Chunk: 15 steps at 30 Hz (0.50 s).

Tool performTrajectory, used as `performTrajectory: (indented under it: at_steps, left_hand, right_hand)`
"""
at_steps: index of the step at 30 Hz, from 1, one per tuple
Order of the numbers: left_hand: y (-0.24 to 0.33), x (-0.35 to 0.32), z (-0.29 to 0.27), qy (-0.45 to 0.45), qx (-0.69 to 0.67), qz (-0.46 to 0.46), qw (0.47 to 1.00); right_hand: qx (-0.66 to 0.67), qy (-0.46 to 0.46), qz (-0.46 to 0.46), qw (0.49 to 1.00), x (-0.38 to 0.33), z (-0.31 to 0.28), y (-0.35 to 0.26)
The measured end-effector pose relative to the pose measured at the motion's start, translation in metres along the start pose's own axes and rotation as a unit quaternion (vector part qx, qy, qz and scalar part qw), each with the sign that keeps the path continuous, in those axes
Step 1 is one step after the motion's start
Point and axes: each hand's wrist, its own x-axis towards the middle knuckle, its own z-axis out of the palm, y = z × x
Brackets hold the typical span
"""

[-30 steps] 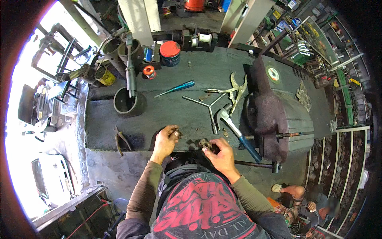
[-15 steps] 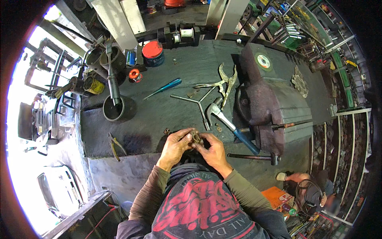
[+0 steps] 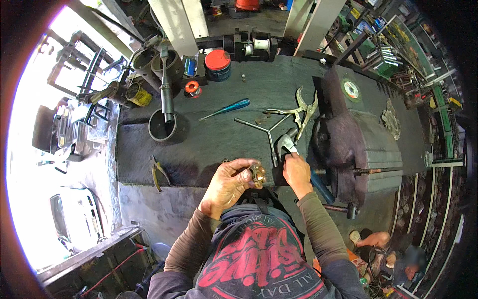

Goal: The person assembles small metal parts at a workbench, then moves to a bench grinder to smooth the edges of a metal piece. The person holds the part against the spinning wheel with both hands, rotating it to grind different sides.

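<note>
While left hand [image 3: 226,185] holds metal part [image 3: 257,176], right hand [image 3: 297,175] overlaps hammer [image 3: 287,143]

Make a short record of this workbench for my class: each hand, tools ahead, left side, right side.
Left hand: holds a small brownish metal part
Right hand: over a blue-handled steel claw hammer, grip unclear
Tools ahead: silver Y-shaped metal wrench, silver locking pliers, slender blue screwdriver
Left side: dark hollow metal cylinder
Right side: large dark metal vise
</note>
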Motion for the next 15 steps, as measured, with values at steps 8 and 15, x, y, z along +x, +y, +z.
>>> performTrajectory:
  at_steps: [8,15]
  left_hand:
    - [0.016,-0.012,0.024,0.01,0.007,0.019,1.0]
    - [0.033,-0.018,0.054,0.024,0.114,0.042,0.992]
  right_hand:
    - [0.67,-0.041,0.124,0.731,-0.014,-0.056,-0.009]
    - [0.734,-0.012,-0.083,0.674,-0.049,-0.174,-0.086]
